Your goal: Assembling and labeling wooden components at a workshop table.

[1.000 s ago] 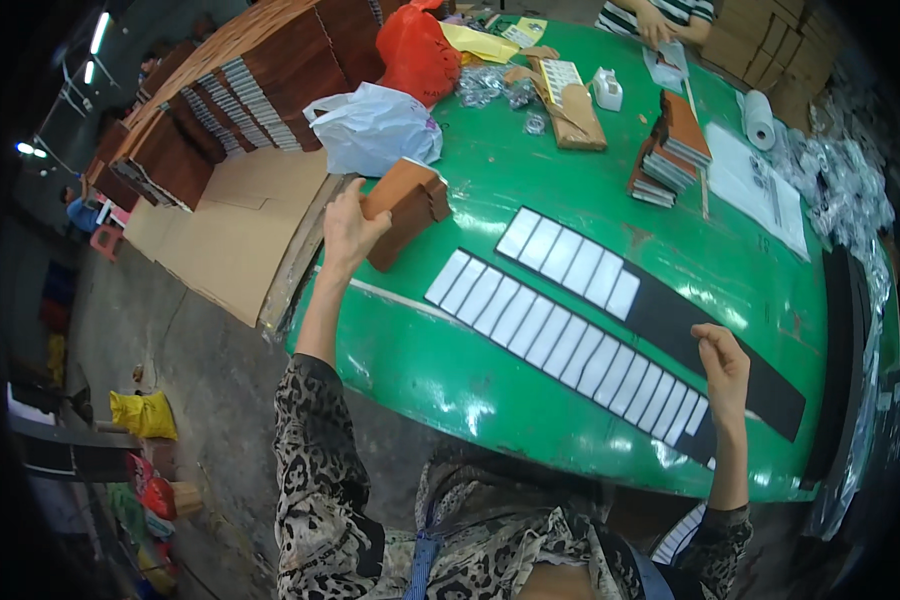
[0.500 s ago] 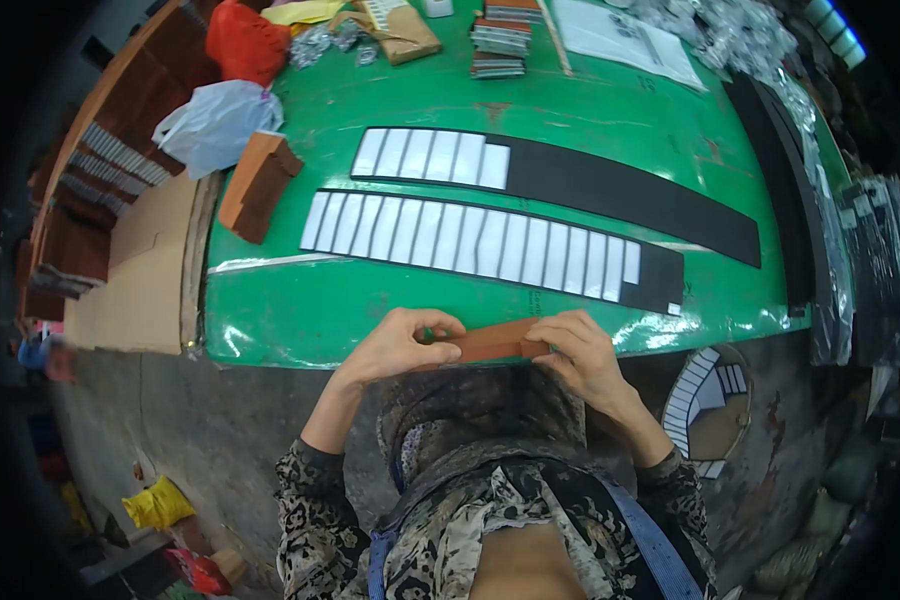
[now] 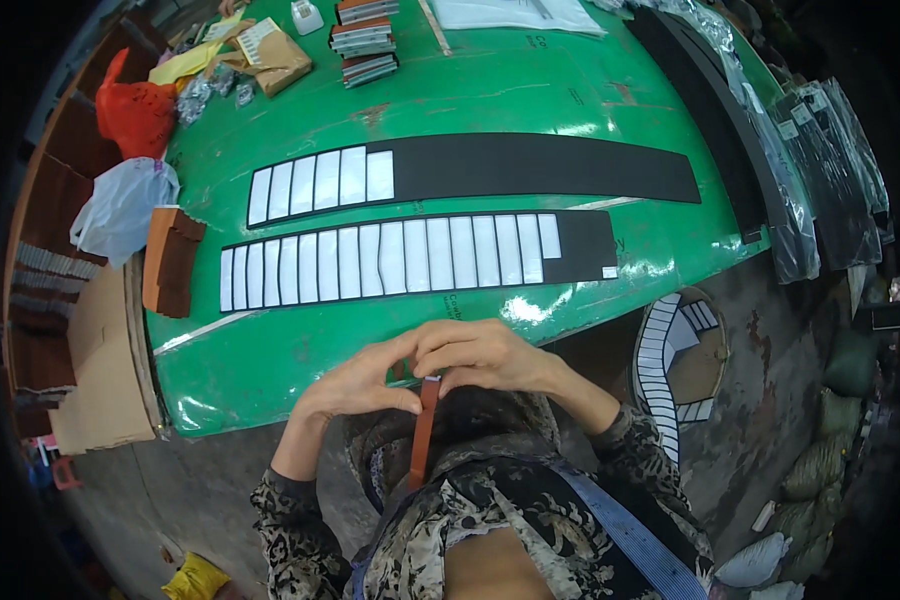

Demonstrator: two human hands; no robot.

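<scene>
Between my hands, over my lap, a narrow reddish-brown piece (image 3: 423, 435) hangs down with its thin side toward me and a pale bit at its upper end. My left hand (image 3: 365, 380) is closed about it, thumb tip against its left side. From the right, the fingers and thumb of my right hand (image 3: 490, 355) pinch its upper end, and the fingertips of both hands meet there. Beyond them on the table lie two long black strips: a nearer strip (image 3: 585, 240) mostly covered with white rectangles, and a farther strip (image 3: 530, 165) with white rectangles at its left end.
A brown block (image 3: 170, 262) stands at the green table's (image 3: 300, 350) left edge, near a white plastic bag (image 3: 125, 205) and a red bag (image 3: 135, 115). Stacked pieces (image 3: 363, 45) sit at the back. Long black panels (image 3: 705, 120) line the right side; a round container (image 3: 710, 375) stands below.
The brown piece has turned from lying crosswise to hanging down with its thin side toward me. My hands have come together. The view has swung, shifting the table's contents leftward.
</scene>
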